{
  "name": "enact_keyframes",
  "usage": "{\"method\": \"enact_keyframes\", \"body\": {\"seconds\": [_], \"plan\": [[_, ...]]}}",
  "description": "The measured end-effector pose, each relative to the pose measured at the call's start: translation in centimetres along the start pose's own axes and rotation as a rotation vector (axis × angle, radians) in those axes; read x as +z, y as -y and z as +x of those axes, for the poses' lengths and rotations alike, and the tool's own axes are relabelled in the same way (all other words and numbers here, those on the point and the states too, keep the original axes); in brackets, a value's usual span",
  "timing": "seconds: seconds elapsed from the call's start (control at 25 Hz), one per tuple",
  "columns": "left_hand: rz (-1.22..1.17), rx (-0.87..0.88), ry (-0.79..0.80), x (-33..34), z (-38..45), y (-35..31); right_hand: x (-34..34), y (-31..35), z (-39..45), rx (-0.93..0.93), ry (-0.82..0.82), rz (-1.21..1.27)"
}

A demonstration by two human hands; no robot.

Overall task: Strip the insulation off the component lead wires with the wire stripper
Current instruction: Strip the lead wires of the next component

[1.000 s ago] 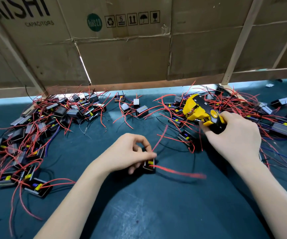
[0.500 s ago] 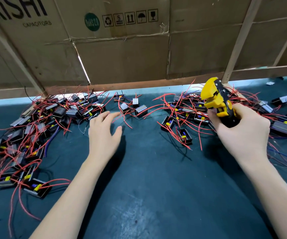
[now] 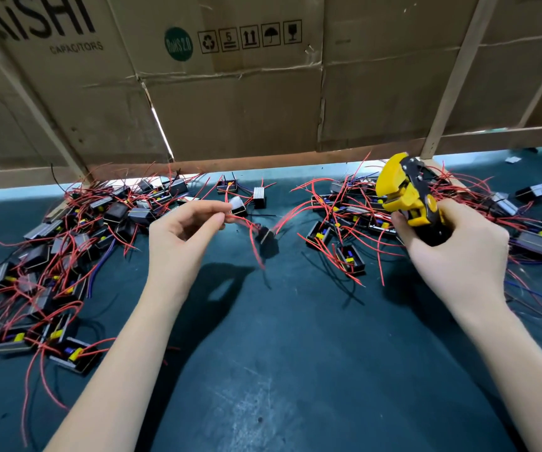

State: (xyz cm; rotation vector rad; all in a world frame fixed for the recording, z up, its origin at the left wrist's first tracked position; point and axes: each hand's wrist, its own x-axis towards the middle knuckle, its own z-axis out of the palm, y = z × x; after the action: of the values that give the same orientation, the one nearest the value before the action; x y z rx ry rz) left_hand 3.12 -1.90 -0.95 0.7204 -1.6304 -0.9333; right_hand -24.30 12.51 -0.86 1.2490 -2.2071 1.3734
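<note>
Left pile: a tangle of small black components (image 3: 67,256) with red lead wires, heaped along the left edge of the dark green worktop (image 3: 295,370) and up toward its far left corner.

Left hand: the left hand (image 3: 181,236) is raised over the middle of the worktop, thumb and forefinger pinching the end of a red lead wire (image 3: 241,219); the other fingers are loosely curled.

Held component: one black component (image 3: 265,235) hangs from that wire just right of the left hand, tilted (blurred, so its details cannot be told), with its other red leads trailing down and to the right.

Right pile: more black components (image 3: 349,256) with red leads, spread toward the far right corner and the right edge.

Wire stripper: a yellow and black wire stripper (image 3: 406,197) held above the right pile, its yellow head pointing up and to the left, apart from the pinched wire.

Right hand: the right hand (image 3: 452,252) grips the stripper's black handles, fingers wrapped round them.

Backdrop: flattened cardboard boxes (image 3: 230,102) on a wooden frame stand along the far edge, printed with "CAPACITORS".
</note>
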Motion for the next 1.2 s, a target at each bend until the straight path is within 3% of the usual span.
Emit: {"method": "enact_keyframes", "body": {"seconds": [0.12, 0.2, 0.32, 0.44, 0.64, 0.96, 1.2], "plan": [[-0.06, -0.02, 0.284, 0.3, -0.2, -0.9, 0.2, 0.0, -0.1, -0.003, 0.007, -0.011], [-0.093, -0.056, 0.382, 0.8, -0.3, -1.1, 0.2, -0.1, -0.1, -0.006, 0.013, -0.016], [-0.056, -0.126, 0.223, 1.4, -0.4, -0.7, 0.3, -0.2, -0.1, -0.003, 0.026, -0.022], [0.236, -0.131, 0.136, 2.1, -0.8, 0.1, 0.4, -0.1, -0.2, -0.006, 0.037, -0.031], [0.577, -0.119, 0.381, 3.2, -2.3, 0.3, 0.6, 0.0, -0.4, -0.022, 0.047, -0.055], [0.883, 0.398, 0.485, 3.9, -2.6, -1.1, 0.7, 0.2, -0.6, -0.021, 0.059, -0.074], [0.691, 0.211, 0.598, 4.1, -2.9, -1.4, 0.6, 0.5, -0.7, -0.018, 0.075, -0.07]]}}
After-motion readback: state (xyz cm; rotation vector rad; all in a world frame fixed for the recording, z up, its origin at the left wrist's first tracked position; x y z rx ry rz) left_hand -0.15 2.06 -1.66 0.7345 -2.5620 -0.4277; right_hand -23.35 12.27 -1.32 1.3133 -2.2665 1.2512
